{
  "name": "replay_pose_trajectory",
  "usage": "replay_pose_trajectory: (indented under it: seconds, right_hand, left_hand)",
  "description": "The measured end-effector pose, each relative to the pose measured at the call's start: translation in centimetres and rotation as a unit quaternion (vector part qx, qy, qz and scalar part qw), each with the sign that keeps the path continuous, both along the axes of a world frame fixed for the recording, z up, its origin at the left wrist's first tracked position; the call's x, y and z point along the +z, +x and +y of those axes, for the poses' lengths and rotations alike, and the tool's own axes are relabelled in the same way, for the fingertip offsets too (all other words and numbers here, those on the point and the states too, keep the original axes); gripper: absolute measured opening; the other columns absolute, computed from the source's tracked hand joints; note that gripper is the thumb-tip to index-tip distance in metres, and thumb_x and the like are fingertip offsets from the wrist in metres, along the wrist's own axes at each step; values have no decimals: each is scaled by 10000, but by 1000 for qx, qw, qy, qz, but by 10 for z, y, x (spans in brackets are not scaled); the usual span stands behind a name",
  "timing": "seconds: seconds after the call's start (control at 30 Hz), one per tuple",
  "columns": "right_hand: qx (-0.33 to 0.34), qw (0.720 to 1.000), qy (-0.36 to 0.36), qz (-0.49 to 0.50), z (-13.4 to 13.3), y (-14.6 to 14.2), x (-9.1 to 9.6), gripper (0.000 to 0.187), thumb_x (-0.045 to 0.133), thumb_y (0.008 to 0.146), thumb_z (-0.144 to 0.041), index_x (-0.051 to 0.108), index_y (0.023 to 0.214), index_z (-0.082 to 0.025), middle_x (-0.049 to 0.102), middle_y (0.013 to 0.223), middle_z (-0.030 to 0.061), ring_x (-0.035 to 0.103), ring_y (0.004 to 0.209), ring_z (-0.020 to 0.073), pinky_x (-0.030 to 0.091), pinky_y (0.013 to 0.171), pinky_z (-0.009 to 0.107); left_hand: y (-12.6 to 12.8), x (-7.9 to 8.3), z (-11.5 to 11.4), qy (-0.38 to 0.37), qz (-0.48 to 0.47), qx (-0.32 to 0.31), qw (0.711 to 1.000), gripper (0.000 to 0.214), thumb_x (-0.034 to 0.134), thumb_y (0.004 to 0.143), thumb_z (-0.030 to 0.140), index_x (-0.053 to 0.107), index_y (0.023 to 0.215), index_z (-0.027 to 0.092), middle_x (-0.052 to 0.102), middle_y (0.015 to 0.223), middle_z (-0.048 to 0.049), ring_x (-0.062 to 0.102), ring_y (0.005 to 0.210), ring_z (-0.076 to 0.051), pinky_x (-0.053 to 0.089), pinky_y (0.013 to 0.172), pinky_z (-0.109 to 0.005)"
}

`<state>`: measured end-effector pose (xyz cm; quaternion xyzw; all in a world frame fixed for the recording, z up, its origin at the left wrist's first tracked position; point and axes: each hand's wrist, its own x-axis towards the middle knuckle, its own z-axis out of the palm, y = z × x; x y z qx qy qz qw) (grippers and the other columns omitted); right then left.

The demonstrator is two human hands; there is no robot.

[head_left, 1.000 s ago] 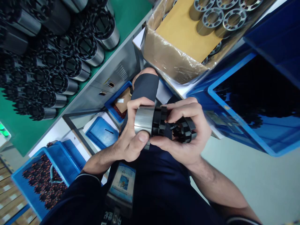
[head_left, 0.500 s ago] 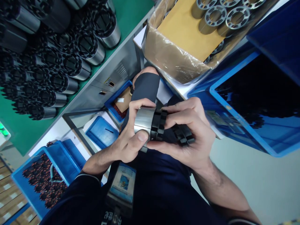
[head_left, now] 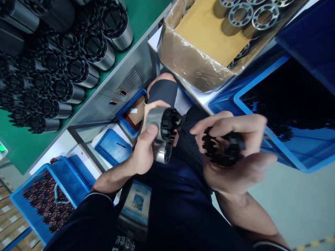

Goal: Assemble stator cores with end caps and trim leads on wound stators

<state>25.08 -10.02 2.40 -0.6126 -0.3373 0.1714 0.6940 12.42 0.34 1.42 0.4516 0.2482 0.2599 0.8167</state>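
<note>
Over the lap: both hands raised and well apart, each closed on a part.
Left hand (head_left: pixel 141 157): wrapped around a core (head_left: pixel 154 122), thumb across the front, fingers behind.
Core: bare grey metal cylinder, tilted, held by the left hand alone, clear of the right hand.
Cap (head_left: pixel 169 123): black and toothed, seated on the core's end that faces the right hand.
Metal end (head_left: pixel 162 152): round and silvery, just below the thumb and touching the hand; impossible to tell whether the same core or a second piece.
Right hand (head_left: pixel 235 170): palm up, fingers curled over a ring (head_left: pixel 222 150), palm beneath it.
Ring: black, toothed, gripped in the right hand, apart from the cap; possibly more than one stacked, count unclear.
Knee (head_left: pixel 162 94): dark-clad, just behind the core.
Screen (head_left: pixel 137 205): lit, below the left wrist.
Small bins (head_left: pixel 112 148): blue, just beside the left hand on its outer side.
Left bin (head_left: pixel 75 174): blue, lower left, filled with copper-wound parts (head_left: pixel 44 205).
Right bin (head_left: pixel 248 94): blue, just beyond the right hand, dark parts inside.
Box (head_left: pixel 199 66): cardboard lined with clear plastic, top centre, bare cores (head_left: pixel 251 15) standing at its far side.
Mat (head_left: pixel 146 17): green, upper left, packed with rows of capped cores (head_left: pixel 78 66).
</note>
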Motion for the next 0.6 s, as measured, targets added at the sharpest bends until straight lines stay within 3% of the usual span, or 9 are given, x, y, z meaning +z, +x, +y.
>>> replay_pose_trajectory:
  seconds: [0.1,0.17,0.23,0.33,0.47,0.6]
  right_hand:
    - [-54,996,47,49,5,-7,1,293,671,1141,-580,647,1046,-304,779,955,34,664,736,247,532,651,415]
    - [-28,997,63,32,7,-10,-4,203,736,1116,-492,641,1114,-313,835,1184,45,704,773,232,575,632,400]
    - [-9,995,101,-3,7,-12,-14,273,838,1058,-471,632,1158,-322,832,1328,52,760,825,234,630,643,402]
    - [3,990,125,-68,6,-14,-31,372,962,976,-437,649,1139,-320,858,1296,46,843,977,271,692,730,414]
    - [0,990,97,-104,0,-15,-40,319,1001,966,-412,719,1062,-299,884,1234,58,860,1051,279,709,869,454]
    - [64,994,65,-53,-7,-9,-33,364,1065,898,-311,826,1171,-283,868,1351,83,867,1130,264,741,916,415]
  left_hand:
    - [13,9,3,-11,16,86,996,516,765,969,768,722,1263,345,771,900,-52,859,1064,-383,749,938,-542]
    - [20,15,3,-21,44,128,991,546,799,911,809,750,1222,363,811,1015,-62,831,1236,-415,742,1008,-562]
    - [25,21,2,-38,53,149,987,583,820,854,835,769,1206,373,840,1114,-61,793,1352,-430,736,1045,-569]
    - [31,31,2,-67,38,173,982,468,821,885,774,733,1035,340,823,1002,-42,812,1310,-387,745,1016,-527]
    - [32,43,4,-32,4,192,981,422,797,989,608,561,834,294,760,860,-33,839,1139,-331,729,926,-471]
    - [32,45,6,-45,8,189,981,335,789,985,582,654,828,318,775,870,-60,819,1200,-368,694,874,-483]
